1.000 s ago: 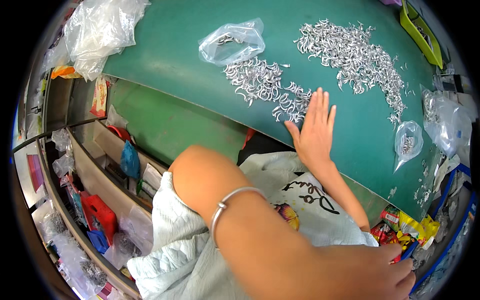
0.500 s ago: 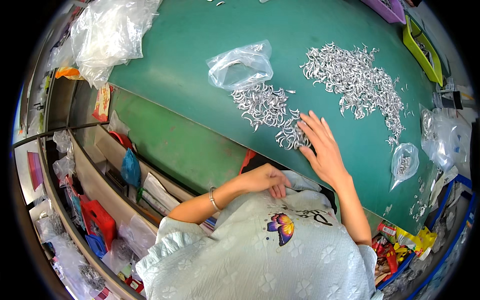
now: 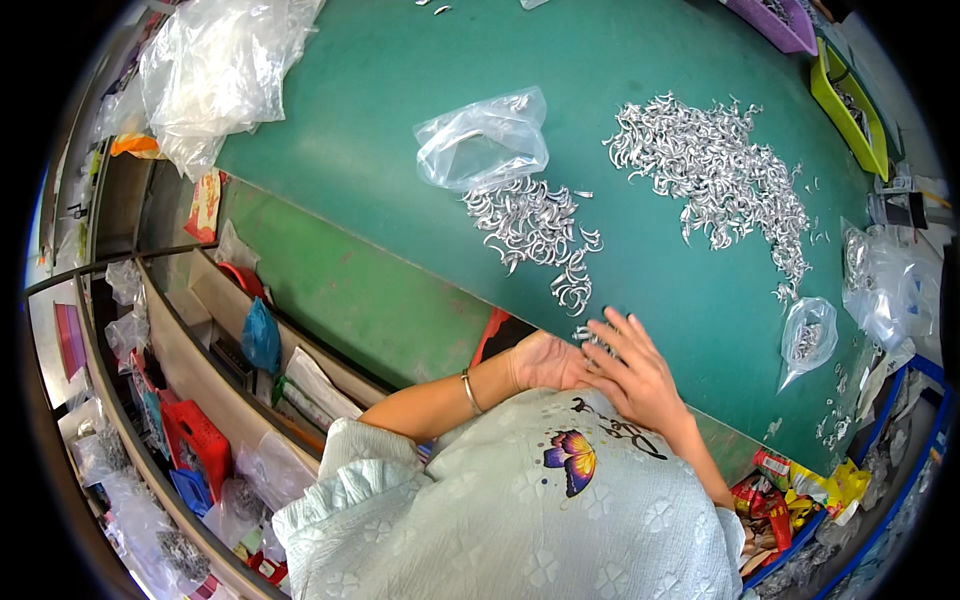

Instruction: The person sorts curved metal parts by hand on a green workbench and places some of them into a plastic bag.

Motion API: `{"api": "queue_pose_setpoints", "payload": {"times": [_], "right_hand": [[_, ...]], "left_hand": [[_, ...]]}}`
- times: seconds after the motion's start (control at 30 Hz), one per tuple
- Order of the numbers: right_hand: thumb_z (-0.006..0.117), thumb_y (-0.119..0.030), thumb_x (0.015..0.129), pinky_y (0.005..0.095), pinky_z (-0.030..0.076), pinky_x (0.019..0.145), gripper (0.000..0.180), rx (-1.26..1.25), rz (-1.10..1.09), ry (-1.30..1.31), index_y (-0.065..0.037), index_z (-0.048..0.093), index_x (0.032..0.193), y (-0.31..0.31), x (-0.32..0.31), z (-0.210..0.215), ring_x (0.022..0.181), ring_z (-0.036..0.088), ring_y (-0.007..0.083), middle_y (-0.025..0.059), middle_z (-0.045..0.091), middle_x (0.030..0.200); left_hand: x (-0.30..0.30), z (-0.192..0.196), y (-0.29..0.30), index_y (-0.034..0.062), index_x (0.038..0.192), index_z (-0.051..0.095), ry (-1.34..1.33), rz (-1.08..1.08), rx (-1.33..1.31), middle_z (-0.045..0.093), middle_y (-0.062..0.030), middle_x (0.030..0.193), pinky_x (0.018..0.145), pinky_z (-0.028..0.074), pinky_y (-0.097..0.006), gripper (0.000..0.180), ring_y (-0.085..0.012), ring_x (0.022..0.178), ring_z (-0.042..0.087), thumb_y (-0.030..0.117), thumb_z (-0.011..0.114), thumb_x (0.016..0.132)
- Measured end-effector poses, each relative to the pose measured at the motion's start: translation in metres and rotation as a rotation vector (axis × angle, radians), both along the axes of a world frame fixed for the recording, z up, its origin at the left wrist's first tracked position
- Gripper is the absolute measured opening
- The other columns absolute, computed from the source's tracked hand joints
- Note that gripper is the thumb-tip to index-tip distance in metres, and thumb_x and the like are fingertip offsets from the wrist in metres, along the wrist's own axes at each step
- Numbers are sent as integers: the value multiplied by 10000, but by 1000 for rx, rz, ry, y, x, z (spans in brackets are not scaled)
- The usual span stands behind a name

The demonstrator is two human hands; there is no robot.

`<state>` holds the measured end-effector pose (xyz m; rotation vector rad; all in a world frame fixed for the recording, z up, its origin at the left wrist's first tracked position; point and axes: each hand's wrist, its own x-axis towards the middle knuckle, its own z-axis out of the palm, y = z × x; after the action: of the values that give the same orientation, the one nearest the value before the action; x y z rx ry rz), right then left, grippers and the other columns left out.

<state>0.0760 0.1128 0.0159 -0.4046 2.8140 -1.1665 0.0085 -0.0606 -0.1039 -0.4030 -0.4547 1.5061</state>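
At the near table edge my left hand (image 3: 545,362) is turned palm up, its fingers partly hidden behind my right hand. My right hand (image 3: 632,368) lies over it with fingers stretched out, touching or nearly touching it. A few small curved silvery metal pieces (image 3: 597,341) show beside the right fingers. Farther off is a small pile of the same silvery pieces (image 3: 525,222), trailing toward my hands. Behind that pile a clear plastic bag (image 3: 478,150) lies with its mouth facing the pieces. Any pieces inside the left palm are hidden.
A larger pile of silvery pieces (image 3: 715,170) spreads over the green table (image 3: 400,60). A small clear bag with pieces (image 3: 806,338) lies at right. Clear plastic bags (image 3: 225,75) sit far left; green (image 3: 850,115) and purple bins (image 3: 775,22) stand far right.
My right hand has drawn back from the small pile to the table edge, bringing some pieces along. My left hand has moved right and turned palm up to meet it.
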Motion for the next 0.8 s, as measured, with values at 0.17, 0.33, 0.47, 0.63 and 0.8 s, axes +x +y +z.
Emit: {"api": "queue_pose_setpoints", "payload": {"times": [0.17, 0.33, 0.47, 0.63, 0.8], "right_hand": [[727, -138, 797, 526, 385, 1083, 364, -185, 112, -6, -36, 672, 1142, -4, 12, -8, 1328, 468, 354, 126, 565, 1352], [684, -187, 831, 515, 374, 1086, 426, 0, 44, 148, -41, 624, 1227, -13, -34, 1, 1347, 439, 354, 129, 514, 1410], [660, -212, 851, 498, 343, 1110, 490, 116, 43, 77, -19, 559, 1290, -23, -52, 1, 1375, 395, 351, 140, 444, 1470], [677, -153, 837, 484, 391, 1082, 413, 35, 119, 60, 11, 602, 1209, -12, -27, -4, 1326, 459, 350, 150, 522, 1387], [711, -51, 750, 474, 470, 1008, 378, -104, 227, 121, -13, 663, 1123, -9, -4, -2, 1248, 543, 346, 151, 600, 1282]], "left_hand": [[-5, 2, -5, 79, 1375, 484, 130, -59, -176, 552, -187, 1339, 1008, 482, -487, 629, -330, 1186, 587, 568, 408, 987], [0, 9, -4, 43, 1366, 474, 410, -138, -586, 560, -179, 1325, 992, 501, -459, 632, -298, 1179, 595, 551, 404, 997], [-9, 16, -11, 69, 1358, 487, 579, -188, -530, 580, -141, 1314, 986, 504, -441, 587, -267, 1153, 612, 531, 391, 1009], [-5, -13, -21, 45, 1349, 489, 260, -13, -242, 597, -153, 1286, 976, 506, -464, 577, -274, 1146, 614, 504, 386, 1017], [-8, -2, -19, 32, 1233, 568, 248, -149, -523, 654, -139, 1162, 839, 585, -475, 494, -268, 995, 675, 444, 385, 1030]]}}
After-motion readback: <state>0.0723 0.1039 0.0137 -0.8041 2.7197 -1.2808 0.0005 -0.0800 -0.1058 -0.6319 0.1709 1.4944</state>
